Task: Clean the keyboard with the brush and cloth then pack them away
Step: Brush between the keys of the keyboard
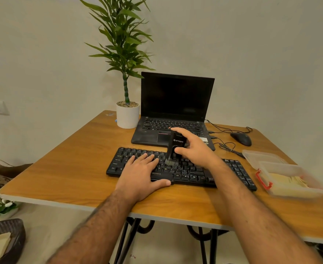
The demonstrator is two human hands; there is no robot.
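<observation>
A black keyboard (237, 171) lies across the middle of the wooden table (71, 168). My right hand (194, 147) grips a black brush (174, 147) upright, its bristles down on the keys near the keyboard's centre. My left hand (142, 172) lies flat on the keyboard's left half, fingers straight over the keys and thumb along the front edge. A yellow cloth (288, 182) lies inside a clear plastic box (267, 178) with a red latch at the right of the table.
An open black laptop (176, 109) stands behind the keyboard. A white pot with a tall green plant (127, 115) sits to its left. A black mouse (240, 138) and its cables lie at the back right. The box's clear lid (259, 155) lies beside the box.
</observation>
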